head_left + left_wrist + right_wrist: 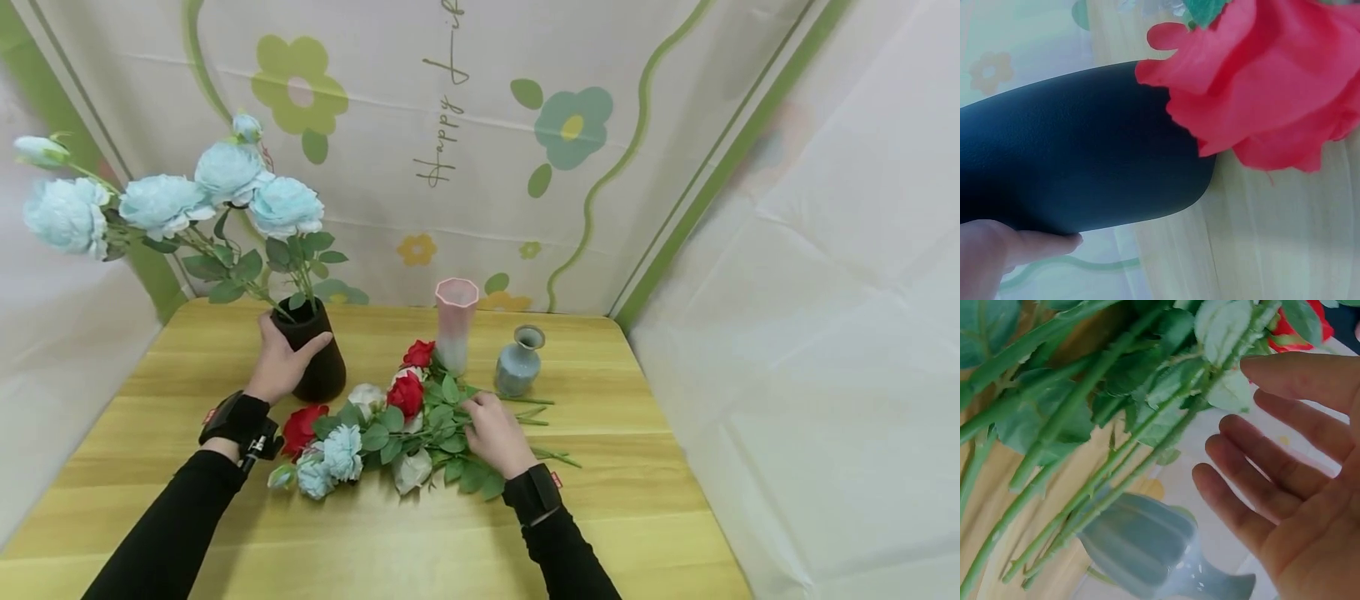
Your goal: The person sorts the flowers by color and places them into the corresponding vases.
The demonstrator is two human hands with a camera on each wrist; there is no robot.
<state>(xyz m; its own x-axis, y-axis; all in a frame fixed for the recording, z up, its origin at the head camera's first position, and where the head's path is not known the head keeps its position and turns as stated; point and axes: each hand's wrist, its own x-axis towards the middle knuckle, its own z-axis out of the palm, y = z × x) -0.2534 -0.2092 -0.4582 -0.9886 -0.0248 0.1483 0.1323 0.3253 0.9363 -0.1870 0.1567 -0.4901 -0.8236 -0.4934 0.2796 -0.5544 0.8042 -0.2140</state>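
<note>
My left hand [279, 364] grips a black vase [322, 367] around its upper part at the back left of the table. Large light blue artificial flowers [231, 172] stand in it and lean left. A pile of artificial flowers lies in the middle, with red roses [406, 394], a white rose [412, 471] and light blue blooms [342, 452]. Over its green stems [1085, 412] is my right hand [497, 433], fingers loosely extended near the leaves, holding nothing. A red flower [1260, 81] partly covers the black vase in the left wrist view.
A pink-and-white vase [453, 325] and a small grey-blue vase [518, 367] stand behind the pile, near the table's back edge. The wooden table [420, 542] meets a printed cloth backdrop [375, 100], with white cloth at both sides.
</note>
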